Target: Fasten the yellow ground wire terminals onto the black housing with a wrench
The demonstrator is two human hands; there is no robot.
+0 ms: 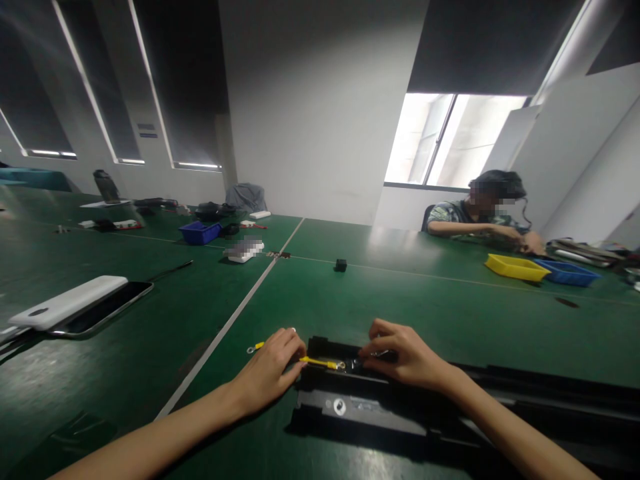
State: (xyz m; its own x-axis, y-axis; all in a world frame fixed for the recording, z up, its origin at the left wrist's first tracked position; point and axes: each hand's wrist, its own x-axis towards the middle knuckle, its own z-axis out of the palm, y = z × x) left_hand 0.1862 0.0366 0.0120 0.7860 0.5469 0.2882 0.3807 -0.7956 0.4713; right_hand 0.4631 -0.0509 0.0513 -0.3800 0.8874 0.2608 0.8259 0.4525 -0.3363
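Observation:
A yellow wire with ring terminals [320, 363] runs through the fingers of my left hand [274, 360], which is closed on it. One ring end sticks out left of the hand; the other lies over the end of a long black housing [380, 407]. Inside that end, the fingers of my right hand [405, 353] are pinched together close to the right-hand ring terminal. Whatever sits between those fingertips is too small and dark to name. A round silvery spot shows on the housing's near side, which stretches away to the right.
A white power bank [70, 301] and a phone [107, 310] lie at the left. A small black block [341, 265] stands ahead. Farther off are a blue bin [200, 232], a yellow tray [516, 268] and a blue tray [567, 273], beside a seated person [480, 210].

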